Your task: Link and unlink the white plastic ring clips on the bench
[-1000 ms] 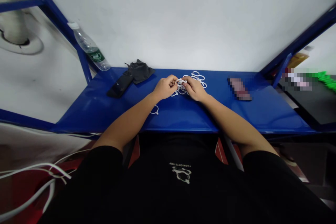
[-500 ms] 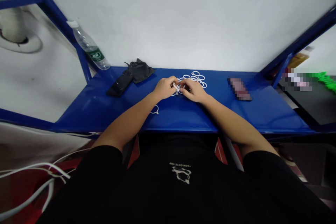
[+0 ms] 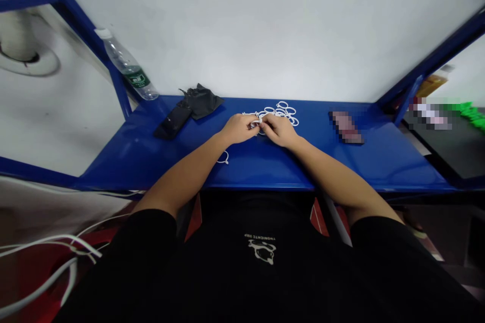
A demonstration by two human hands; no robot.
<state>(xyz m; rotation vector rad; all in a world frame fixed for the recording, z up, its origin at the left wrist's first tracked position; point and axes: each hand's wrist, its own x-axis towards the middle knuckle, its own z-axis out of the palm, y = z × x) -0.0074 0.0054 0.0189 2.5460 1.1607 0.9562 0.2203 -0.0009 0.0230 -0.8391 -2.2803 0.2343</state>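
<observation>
My left hand (image 3: pixel 240 128) and my right hand (image 3: pixel 281 130) meet over the blue desk, fingertips close together. Between them is a small white ring (image 3: pixel 255 122), pinched by the fingers of both hands; parts of it are covered by the fingertips. Just behind my right hand lies a loose pile of thin white rings (image 3: pixel 281 112), several of them overlapping. A single white ring with a small knob (image 3: pixel 227 162) rests apart from the pile, beside my left forearm.
On the left of the blue desk (image 3: pixel 125 161) lie a black phone (image 3: pixel 173 122) and a crumpled black bag (image 3: pixel 202 102). A plastic bottle (image 3: pixel 132 73) leans by the frame. Another phone (image 3: pixel 346 127), blurred out, lies on the right. White cables (image 3: pixel 49 242) hang lower left.
My two hands have drawn closer together, and my right fingertips now meet the white ring at my left fingers. The pile and the single ring stay in place.
</observation>
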